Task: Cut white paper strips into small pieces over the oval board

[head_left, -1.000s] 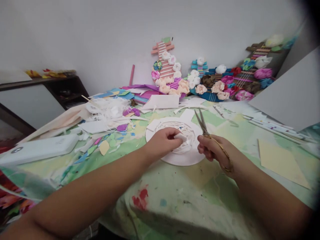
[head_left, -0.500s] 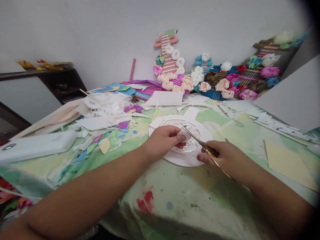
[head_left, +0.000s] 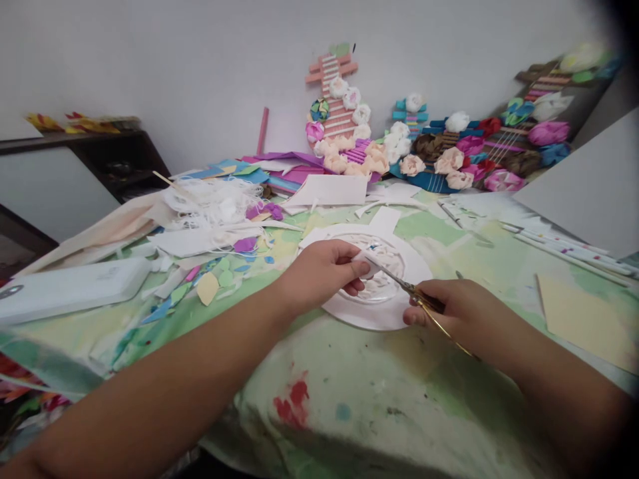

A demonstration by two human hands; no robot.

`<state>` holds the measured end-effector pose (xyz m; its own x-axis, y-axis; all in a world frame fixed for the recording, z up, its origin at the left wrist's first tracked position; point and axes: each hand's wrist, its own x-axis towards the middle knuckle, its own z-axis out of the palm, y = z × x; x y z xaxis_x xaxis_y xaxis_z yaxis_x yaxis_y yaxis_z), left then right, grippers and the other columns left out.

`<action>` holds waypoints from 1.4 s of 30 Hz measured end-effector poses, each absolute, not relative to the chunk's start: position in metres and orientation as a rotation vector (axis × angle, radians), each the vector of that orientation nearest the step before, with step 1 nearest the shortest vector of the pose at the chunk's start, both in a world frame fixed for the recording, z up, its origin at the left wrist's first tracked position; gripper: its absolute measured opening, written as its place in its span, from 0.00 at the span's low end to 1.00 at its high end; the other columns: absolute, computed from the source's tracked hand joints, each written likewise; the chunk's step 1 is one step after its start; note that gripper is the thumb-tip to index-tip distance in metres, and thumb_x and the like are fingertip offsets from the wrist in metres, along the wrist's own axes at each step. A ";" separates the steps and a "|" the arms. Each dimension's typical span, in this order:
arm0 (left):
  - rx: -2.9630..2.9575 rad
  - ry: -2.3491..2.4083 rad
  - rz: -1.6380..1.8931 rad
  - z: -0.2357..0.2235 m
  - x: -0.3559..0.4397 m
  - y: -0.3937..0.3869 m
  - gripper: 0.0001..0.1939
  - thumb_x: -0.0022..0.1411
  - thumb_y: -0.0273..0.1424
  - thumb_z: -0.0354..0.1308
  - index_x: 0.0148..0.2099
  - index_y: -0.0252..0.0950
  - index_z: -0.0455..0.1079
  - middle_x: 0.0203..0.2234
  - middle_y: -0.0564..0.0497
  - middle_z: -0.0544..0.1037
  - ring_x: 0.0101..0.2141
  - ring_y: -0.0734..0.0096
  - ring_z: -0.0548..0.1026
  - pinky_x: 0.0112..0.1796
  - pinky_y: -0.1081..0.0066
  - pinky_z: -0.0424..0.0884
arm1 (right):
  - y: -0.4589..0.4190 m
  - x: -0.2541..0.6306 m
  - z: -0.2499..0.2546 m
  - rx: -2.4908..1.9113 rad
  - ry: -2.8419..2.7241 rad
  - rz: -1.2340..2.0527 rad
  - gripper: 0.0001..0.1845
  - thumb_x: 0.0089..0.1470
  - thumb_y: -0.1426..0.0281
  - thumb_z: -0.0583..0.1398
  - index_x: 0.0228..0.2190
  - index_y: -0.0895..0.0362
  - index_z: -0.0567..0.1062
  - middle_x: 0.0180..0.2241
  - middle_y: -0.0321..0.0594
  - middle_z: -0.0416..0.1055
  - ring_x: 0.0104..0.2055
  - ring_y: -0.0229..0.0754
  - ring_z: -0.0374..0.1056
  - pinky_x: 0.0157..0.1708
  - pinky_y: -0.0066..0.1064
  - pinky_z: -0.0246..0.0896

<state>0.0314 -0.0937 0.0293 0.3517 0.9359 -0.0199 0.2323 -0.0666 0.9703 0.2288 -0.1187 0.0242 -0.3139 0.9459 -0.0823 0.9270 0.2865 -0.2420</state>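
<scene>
My left hand (head_left: 323,273) pinches a small white paper piece (head_left: 368,265) above a round white disc (head_left: 379,313) that carries coiled white paper in its middle. My right hand (head_left: 449,307) grips gold-handled scissors (head_left: 405,288), whose blades point left and meet the white piece at my left fingertips. Both hands hover over the near half of the disc, on a green paint-stained table cover (head_left: 359,392).
Coloured paper scraps (head_left: 210,283), a white stringy heap (head_left: 214,203) and a flat white box (head_left: 70,289) lie to the left. Paper-flower ladder decorations (head_left: 344,120) lean on the back wall. A yellow sheet (head_left: 584,322) and white sticks (head_left: 564,249) lie right. A dark shelf (head_left: 114,159) stands far left.
The scissors swung from pointing upward to pointing left, their blades now at the white piece in my left hand. The view shifted slightly.
</scene>
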 end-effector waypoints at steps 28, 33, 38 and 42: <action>1.624 1.073 0.916 0.027 0.027 -0.090 0.07 0.50 0.30 0.53 0.31 0.36 0.57 0.20 0.56 0.70 0.22 0.78 0.69 0.27 0.74 0.65 | -0.116 0.232 0.024 -1.817 -2.460 0.401 0.23 0.44 0.50 0.48 0.16 0.56 0.61 0.16 0.34 0.60 0.19 0.34 0.54 0.17 0.25 0.45; 1.610 1.062 0.981 0.027 0.027 -0.090 0.08 0.49 0.29 0.54 0.30 0.36 0.56 0.18 0.57 0.70 0.20 0.79 0.69 0.25 0.75 0.65 | -0.117 0.233 0.024 -1.810 -2.482 0.371 0.24 0.44 0.49 0.48 0.16 0.56 0.62 0.16 0.34 0.60 0.19 0.34 0.54 0.17 0.25 0.45; 1.611 1.041 0.994 0.028 0.028 -0.091 0.08 0.49 0.28 0.54 0.30 0.35 0.56 0.18 0.57 0.69 0.20 0.79 0.69 0.24 0.76 0.65 | -0.117 0.232 0.023 -1.804 -2.483 0.410 0.23 0.44 0.49 0.48 0.16 0.56 0.62 0.16 0.34 0.60 0.19 0.34 0.54 0.17 0.25 0.45; 1.667 1.050 1.018 0.029 0.028 -0.093 0.06 0.49 0.29 0.53 0.30 0.35 0.57 0.19 0.57 0.68 0.20 0.81 0.68 0.23 0.77 0.65 | -0.119 0.231 0.025 -1.802 -2.485 0.421 0.23 0.44 0.50 0.48 0.16 0.56 0.62 0.16 0.34 0.61 0.19 0.34 0.55 0.17 0.25 0.45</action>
